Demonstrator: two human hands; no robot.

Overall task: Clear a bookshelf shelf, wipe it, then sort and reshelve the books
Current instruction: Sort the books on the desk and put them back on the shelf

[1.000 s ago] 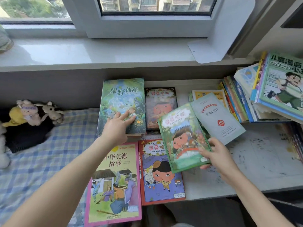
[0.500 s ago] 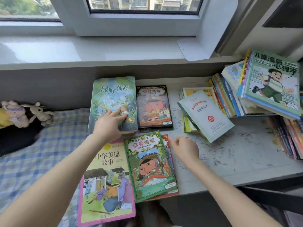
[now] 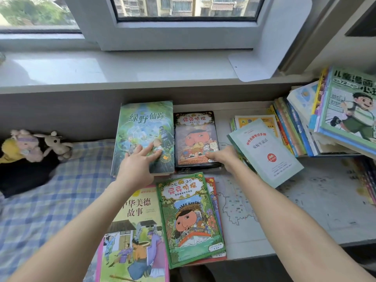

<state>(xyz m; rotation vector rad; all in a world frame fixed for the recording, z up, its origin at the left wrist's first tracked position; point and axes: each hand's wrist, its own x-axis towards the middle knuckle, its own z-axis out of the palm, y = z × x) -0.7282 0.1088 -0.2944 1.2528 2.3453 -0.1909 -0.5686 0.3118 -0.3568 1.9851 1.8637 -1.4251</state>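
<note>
Evidently mid-sort, judging by covers laid out in groups. For a clean move: keep the left hand (image 3: 140, 165) firm on the green fairy-tale book (image 3: 142, 127) to pin that pile. Lift the dark-framed detective book (image 3: 195, 137) by its corner with the right hand (image 3: 222, 158) rather than dragging it. Get the thumb fully under before raising. Then, if sorting by series, lay it square on the matching green detective book (image 3: 191, 216), spines aligned and back from the near edge.

Left to right:

- Far left, on the bed (image 3: 50, 200) with its checked sheet: soft toys (image 3: 36, 145) in a heap, well apart from the books.
- Next, the fairy-tale book, lying flat on a small pile at the left end of the tabletop (image 3: 315, 210), just beside the bed.
- Left hand flat on the lower cover, fingers (image 3: 146, 149) straight and spread wide, pressing down and gripping nothing.
- Below that hand: a yellow story book (image 3: 132, 231) with a pink border, overhanging the near edge.
- Just to its right: the green detective book, stacked slightly askew on a red-edged book (image 3: 214, 187).
- Behind these, face up and close against the fairy-tale book's right side: the dark-framed detective book.
- Right hand at its lower right corner, fingers (image 3: 210, 156) curled in close over the edge, seemingly gripping it. Thumb hidden, so depth of hold impossible to tell.
- Right of that hand: a pale green booklet (image 3: 264, 151) tilted over a low pile.
- Furthest right: a leaning row of books (image 3: 291, 129) with a comic book (image 3: 354, 110) propped on top.
</note>
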